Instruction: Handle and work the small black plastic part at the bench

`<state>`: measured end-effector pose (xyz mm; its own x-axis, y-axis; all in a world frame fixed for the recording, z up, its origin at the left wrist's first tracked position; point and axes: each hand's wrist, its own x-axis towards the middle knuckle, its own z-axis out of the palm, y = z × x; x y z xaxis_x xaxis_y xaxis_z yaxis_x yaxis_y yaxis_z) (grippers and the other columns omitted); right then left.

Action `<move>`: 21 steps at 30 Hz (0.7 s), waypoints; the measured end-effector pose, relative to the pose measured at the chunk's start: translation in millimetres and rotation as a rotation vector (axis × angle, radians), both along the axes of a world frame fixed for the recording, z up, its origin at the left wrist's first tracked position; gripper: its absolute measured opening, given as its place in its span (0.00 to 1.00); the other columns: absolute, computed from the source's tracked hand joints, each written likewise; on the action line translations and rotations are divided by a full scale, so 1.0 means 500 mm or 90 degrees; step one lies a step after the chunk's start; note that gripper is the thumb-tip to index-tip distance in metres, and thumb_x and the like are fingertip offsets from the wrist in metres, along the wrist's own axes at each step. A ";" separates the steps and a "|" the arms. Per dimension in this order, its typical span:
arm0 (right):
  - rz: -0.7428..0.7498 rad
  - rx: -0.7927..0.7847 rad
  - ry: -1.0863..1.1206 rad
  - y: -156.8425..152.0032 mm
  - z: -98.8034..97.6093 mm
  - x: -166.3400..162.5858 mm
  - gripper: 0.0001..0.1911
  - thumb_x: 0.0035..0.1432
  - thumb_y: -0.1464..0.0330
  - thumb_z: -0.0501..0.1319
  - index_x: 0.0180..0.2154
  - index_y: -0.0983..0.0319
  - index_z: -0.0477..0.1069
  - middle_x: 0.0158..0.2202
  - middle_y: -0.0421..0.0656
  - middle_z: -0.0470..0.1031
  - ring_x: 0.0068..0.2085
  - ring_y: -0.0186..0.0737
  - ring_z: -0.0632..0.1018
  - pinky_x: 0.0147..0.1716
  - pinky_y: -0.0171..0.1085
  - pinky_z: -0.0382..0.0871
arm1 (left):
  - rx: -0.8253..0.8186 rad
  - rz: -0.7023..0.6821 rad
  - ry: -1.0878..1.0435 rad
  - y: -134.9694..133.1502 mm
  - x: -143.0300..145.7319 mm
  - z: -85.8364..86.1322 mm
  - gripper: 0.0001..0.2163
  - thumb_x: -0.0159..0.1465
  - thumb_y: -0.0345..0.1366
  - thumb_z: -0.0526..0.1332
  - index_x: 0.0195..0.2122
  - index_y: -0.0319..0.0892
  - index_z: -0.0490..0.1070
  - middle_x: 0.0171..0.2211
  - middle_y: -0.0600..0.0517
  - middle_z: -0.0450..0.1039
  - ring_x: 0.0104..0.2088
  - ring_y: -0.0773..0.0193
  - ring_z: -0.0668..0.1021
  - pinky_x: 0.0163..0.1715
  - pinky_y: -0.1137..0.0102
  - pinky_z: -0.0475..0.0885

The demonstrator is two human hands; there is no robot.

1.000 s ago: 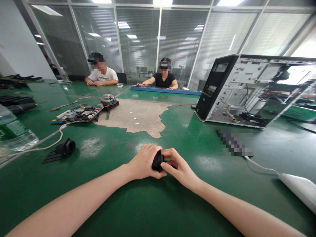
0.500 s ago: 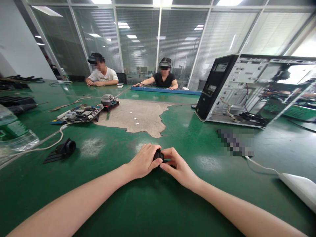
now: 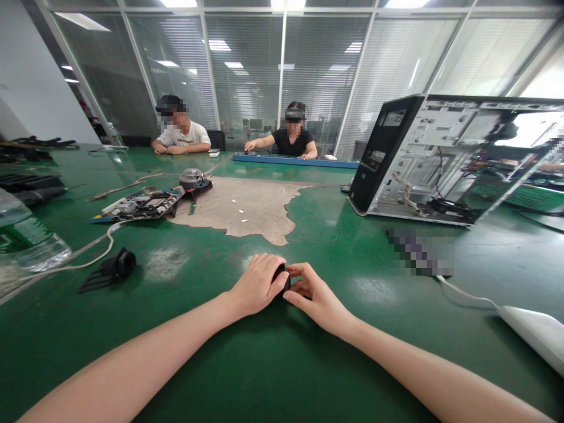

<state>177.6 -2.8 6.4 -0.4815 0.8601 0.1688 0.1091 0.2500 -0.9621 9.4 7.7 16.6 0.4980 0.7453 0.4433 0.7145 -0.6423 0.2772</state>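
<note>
Head view: the left hand point(image 3: 257, 286) grips a small black part point(image 3: 286, 283); the part lies just left of the right hand point(image 3: 321, 298), fingers curved, hold unclear; its long axis is hidden; the left hand is nearer.

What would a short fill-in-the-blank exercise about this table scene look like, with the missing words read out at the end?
1. The small object between the left hand and the right hand is coloured ____.
2. The tabletop is mostly coloured ____.
3. The open computer case stands in the picture's ____ half.
4. The long bar in front of a co-worker is coloured ____.

Missing words: black; green; right; blue.
</note>
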 end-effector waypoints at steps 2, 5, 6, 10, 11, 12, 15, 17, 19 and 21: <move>0.007 -0.024 0.009 0.001 -0.001 -0.001 0.16 0.51 0.68 0.60 0.41 0.58 0.57 0.38 0.39 0.65 0.32 0.31 0.73 0.33 0.35 0.69 | 0.004 0.007 -0.003 0.002 0.001 -0.001 0.11 0.65 0.37 0.43 0.41 0.39 0.61 0.34 0.48 0.67 0.36 0.59 0.67 0.38 0.64 0.61; 0.009 -0.040 0.031 0.002 -0.001 -0.002 0.16 0.50 0.67 0.61 0.39 0.58 0.57 0.36 0.38 0.66 0.31 0.30 0.73 0.32 0.33 0.68 | 0.005 0.011 -0.009 0.002 0.004 -0.001 0.11 0.65 0.37 0.43 0.40 0.39 0.61 0.34 0.49 0.67 0.36 0.60 0.68 0.37 0.64 0.61; 0.010 -0.042 0.037 0.002 -0.001 -0.002 0.15 0.50 0.66 0.61 0.39 0.58 0.58 0.36 0.37 0.66 0.31 0.30 0.73 0.32 0.33 0.68 | 0.005 0.012 -0.013 0.002 0.004 0.000 0.11 0.65 0.38 0.43 0.40 0.39 0.61 0.34 0.49 0.67 0.36 0.60 0.68 0.37 0.64 0.61; 0.001 -0.040 0.046 0.004 0.001 -0.001 0.11 0.53 0.64 0.58 0.38 0.59 0.59 0.32 0.37 0.67 0.31 0.30 0.72 0.31 0.32 0.68 | -0.001 0.017 -0.025 0.001 0.006 0.001 0.11 0.65 0.38 0.43 0.40 0.40 0.61 0.34 0.49 0.67 0.36 0.60 0.68 0.37 0.64 0.62; -0.003 -0.037 0.047 0.004 0.001 0.000 0.11 0.53 0.64 0.58 0.38 0.59 0.59 0.32 0.37 0.67 0.32 0.31 0.73 0.32 0.33 0.68 | -0.002 0.019 -0.028 0.001 0.006 0.001 0.11 0.65 0.38 0.43 0.40 0.40 0.61 0.34 0.49 0.67 0.36 0.60 0.68 0.37 0.64 0.62; -0.006 -0.035 0.048 0.004 0.001 0.000 0.11 0.53 0.64 0.58 0.37 0.58 0.59 0.32 0.37 0.67 0.32 0.31 0.73 0.32 0.33 0.69 | -0.003 0.021 -0.031 0.002 0.006 0.001 0.11 0.65 0.38 0.43 0.39 0.40 0.61 0.34 0.50 0.68 0.36 0.60 0.69 0.37 0.64 0.62; -0.006 -0.032 0.052 0.003 0.001 -0.001 0.12 0.51 0.65 0.60 0.37 0.58 0.58 0.35 0.38 0.68 0.37 0.33 0.74 0.37 0.35 0.70 | -0.004 0.035 -0.042 0.003 0.006 -0.002 0.11 0.65 0.38 0.43 0.39 0.41 0.62 0.33 0.50 0.68 0.35 0.61 0.69 0.37 0.64 0.62; 0.004 -0.038 0.063 0.001 0.001 -0.002 0.13 0.51 0.66 0.60 0.37 0.57 0.58 0.36 0.38 0.69 0.40 0.34 0.74 0.40 0.37 0.70 | -0.005 0.042 -0.046 0.004 0.007 -0.004 0.11 0.65 0.38 0.42 0.39 0.41 0.62 0.33 0.50 0.68 0.35 0.61 0.70 0.37 0.64 0.62; 0.016 -0.049 0.074 -0.001 0.001 -0.004 0.15 0.50 0.67 0.61 0.37 0.57 0.57 0.36 0.38 0.69 0.41 0.35 0.74 0.41 0.38 0.70 | -0.007 0.040 -0.050 0.004 0.008 -0.005 0.12 0.65 0.38 0.41 0.39 0.41 0.61 0.34 0.50 0.68 0.36 0.61 0.70 0.38 0.64 0.63; 0.017 -0.053 0.079 -0.001 0.001 -0.005 0.17 0.48 0.67 0.63 0.37 0.57 0.57 0.36 0.37 0.69 0.39 0.35 0.75 0.40 0.38 0.71 | -0.016 0.027 -0.061 0.004 0.008 -0.006 0.12 0.65 0.39 0.41 0.40 0.41 0.60 0.36 0.49 0.68 0.36 0.60 0.70 0.38 0.63 0.63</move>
